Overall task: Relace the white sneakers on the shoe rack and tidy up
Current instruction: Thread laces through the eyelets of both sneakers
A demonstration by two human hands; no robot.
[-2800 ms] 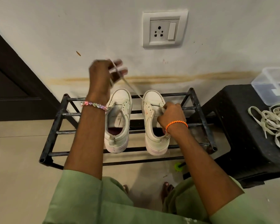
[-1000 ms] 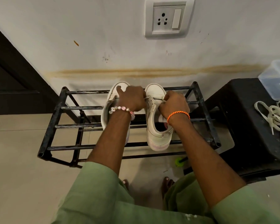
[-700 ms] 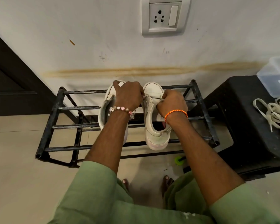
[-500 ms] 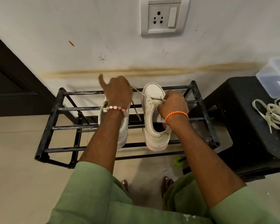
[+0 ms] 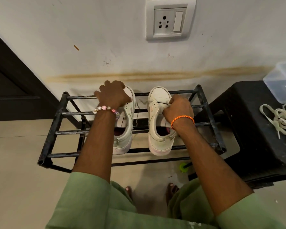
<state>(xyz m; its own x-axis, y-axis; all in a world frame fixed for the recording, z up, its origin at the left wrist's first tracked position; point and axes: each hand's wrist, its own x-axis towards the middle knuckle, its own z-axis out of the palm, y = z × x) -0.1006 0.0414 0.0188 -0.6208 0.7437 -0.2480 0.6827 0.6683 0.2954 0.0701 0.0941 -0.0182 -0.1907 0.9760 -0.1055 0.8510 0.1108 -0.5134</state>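
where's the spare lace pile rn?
Head view, far right: the loose laces lie on the black stool, just below the clear plastic box, right of the shoe rack.

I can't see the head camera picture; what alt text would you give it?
A person's left hand rests on the left white sneaker while the right hand pinches a lace at the right white sneaker, both on a black metal shoe rack against a wall. To the right, a black stool holds loose laces and a clear plastic box.
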